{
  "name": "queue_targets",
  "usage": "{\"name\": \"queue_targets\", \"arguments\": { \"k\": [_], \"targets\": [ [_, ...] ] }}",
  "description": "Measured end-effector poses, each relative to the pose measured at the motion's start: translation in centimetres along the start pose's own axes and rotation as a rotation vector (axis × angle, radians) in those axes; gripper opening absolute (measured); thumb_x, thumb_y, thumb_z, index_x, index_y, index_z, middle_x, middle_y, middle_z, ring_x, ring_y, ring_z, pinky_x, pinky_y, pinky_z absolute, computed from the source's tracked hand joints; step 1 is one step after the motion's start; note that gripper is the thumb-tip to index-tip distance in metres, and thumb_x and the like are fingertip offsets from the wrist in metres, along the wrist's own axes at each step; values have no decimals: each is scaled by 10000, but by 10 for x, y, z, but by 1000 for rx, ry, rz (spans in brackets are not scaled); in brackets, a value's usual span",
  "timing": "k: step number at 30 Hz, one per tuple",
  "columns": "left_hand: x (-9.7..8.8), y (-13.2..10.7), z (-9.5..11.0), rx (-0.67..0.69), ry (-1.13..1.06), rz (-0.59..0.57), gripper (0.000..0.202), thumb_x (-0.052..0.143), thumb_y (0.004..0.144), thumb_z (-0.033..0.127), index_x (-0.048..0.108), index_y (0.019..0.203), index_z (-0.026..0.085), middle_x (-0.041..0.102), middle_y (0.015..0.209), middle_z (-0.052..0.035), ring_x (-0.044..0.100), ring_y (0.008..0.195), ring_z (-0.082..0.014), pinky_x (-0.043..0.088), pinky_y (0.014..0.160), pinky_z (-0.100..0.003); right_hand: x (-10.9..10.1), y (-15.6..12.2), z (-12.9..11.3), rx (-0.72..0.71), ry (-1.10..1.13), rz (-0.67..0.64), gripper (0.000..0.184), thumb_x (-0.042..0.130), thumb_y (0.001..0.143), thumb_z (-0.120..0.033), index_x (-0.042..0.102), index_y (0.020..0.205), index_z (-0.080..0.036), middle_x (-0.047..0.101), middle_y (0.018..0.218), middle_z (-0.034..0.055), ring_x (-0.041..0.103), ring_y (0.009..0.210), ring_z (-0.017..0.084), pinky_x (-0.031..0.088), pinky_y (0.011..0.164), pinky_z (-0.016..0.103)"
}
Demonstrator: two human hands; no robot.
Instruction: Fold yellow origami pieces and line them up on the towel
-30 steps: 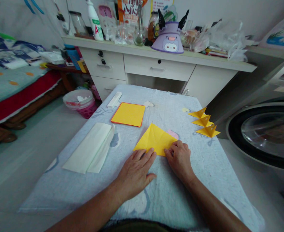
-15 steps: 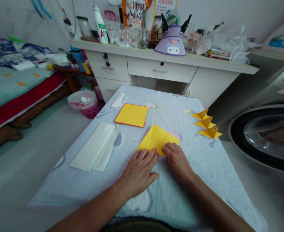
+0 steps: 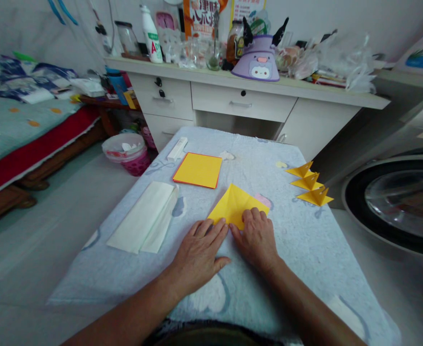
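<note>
A yellow sheet of origami paper [image 3: 233,204] with crease lines lies in front of me, one corner pointing away. My left hand [image 3: 201,250] is open, palm down, its fingertips pressing the paper's near left edge. Curled over the near right part is my right hand [image 3: 257,238], its thumb at the near edge close to the left fingertips. Part of the near edge is hidden under the fingers. Behind the sheet lies a stack of yellow and red square paper [image 3: 199,169]. Several folded yellow paper pieces [image 3: 311,183] stand in a row at the right.
A folded pale cloth or tissue [image 3: 144,217] lies on the left of the cloth-covered table [image 3: 297,269]. A small white box [image 3: 177,149] is at the far left. Beyond are a white cabinet [image 3: 240,102], a pink bin [image 3: 135,162] and a washing machine [image 3: 405,202].
My right hand has shifted slightly, and its thumb now reaches left along the paper's near edge. My left hand has slid a little left. The whole view has shifted slightly.
</note>
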State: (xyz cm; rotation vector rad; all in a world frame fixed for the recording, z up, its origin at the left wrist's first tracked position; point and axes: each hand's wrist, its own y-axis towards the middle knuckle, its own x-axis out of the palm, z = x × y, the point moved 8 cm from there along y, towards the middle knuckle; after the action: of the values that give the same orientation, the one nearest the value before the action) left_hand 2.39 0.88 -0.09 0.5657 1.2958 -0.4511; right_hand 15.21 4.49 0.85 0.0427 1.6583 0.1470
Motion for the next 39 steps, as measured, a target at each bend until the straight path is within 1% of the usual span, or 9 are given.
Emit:
{"name": "queue_targets", "arguments": {
  "k": [5,10,16,24,27,31,33,36,39],
  "targets": [
    [-2,-3,-6,-45,25,27,666,535,865,622,433,1414,259,443,1472,-69,364,1320,-290,255,1110,-480,1,2,0,22,-31,47,417,472,888,-588,531,925,-177,558,922,107,500,901,279,379,757,383],
    [-3,-6,-12,-84,36,53,640,569,842,620,470,1384,295,444,1442,-85,372,1295,-311,256,1102,-510,1,1,7,5,-12,45,365,513,883,-532,528,985,-182,553,927,96,502,904,276,375,766,378],
    [-3,-7,-15,-80,26,48,622,562,852,608,476,1381,293,444,1431,-91,364,1291,-315,278,1087,-505,-4,-6,34,20,-54,43,394,509,895,-519,524,1101,-183,556,988,105,505,913,279,368,770,378],
    [-1,-7,-15,-98,20,20,611,583,856,568,470,1389,291,431,1436,-105,353,1298,-324,262,1092,-520,-4,-19,73,68,-88,31,399,513,901,-507,533,1142,-190,554,1015,109,509,928,288,375,791,403],
    [-2,-7,-14,-90,21,32,613,589,850,573,472,1387,301,430,1430,-99,354,1292,-323,265,1091,-518,-10,-19,81,80,-78,13,383,564,877,-465,543,1147,-194,561,1015,107,518,923,290,390,779,410],
    [-2,-6,-15,-90,23,28,617,608,843,557,466,1390,310,430,1421,-102,355,1292,-324,267,1088,-528,-38,-15,60,23,-3,92,303,617,832,-299,576,1103,-171,571,1074,131,516,965,304,417,802,437],
    [-2,-6,-15,-88,21,30,610,603,845,561,470,1387,315,431,1418,-103,356,1289,-324,271,1085,-528,-44,-15,31,-141,140,95,229,561,856,-211,593,1077,-160,580,1117,134,525,1007,283,432,855,433],
    [-2,-5,-15,-96,16,35,600,587,843,586,494,1369,314,442,1409,-107,362,1283,-325,270,1085,-527,-32,-22,-14,-401,296,-6,291,482,885,-120,594,1152,-148,569,1253,132,521,1122,245,427,971,399],
    [-3,-5,-16,-110,16,39,606,566,846,610,494,1371,317,447,1407,-107,370,1279,-321,269,1087,-527,-10,-25,-30,-447,307,-56,337,473,897,-100,593,1210,-136,609,1203,117,545,1064,229,444,967,383]
  ]
}}
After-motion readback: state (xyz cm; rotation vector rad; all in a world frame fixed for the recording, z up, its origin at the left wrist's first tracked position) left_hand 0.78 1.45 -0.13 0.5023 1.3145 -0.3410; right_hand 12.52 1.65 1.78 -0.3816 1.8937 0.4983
